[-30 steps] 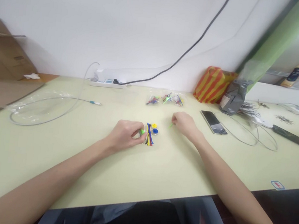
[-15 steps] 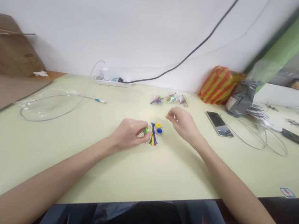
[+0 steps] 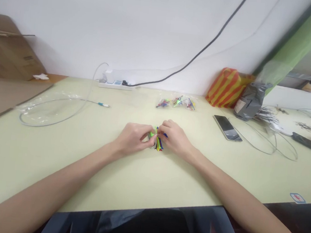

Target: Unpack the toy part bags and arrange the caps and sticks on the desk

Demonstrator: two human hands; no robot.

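Moved: my right hand [image 3: 176, 138], in to the coloured strips [image 3: 159, 144], fingers curled, can't tell grip; left hand [image 3: 133, 137], pinching a green piece [image 3: 151, 134], should stay steady.

sticks [image 3: 159, 144] between left hand [image 3: 135, 138] and right hand [image 3: 174, 137] | packets [image 3: 177, 102] behind | phone [image 3: 227, 128] right | carton [image 3: 12, 55] far left

Left fingers [image 3: 148, 144] pinch just beside the right fingers [image 3: 167, 126], forearms [image 3: 79, 169] angled inward.

Colourful strips [image 3: 159, 144] partly hidden by fingers [image 3: 149, 143], cardboard box [image 3: 14, 55] cut off
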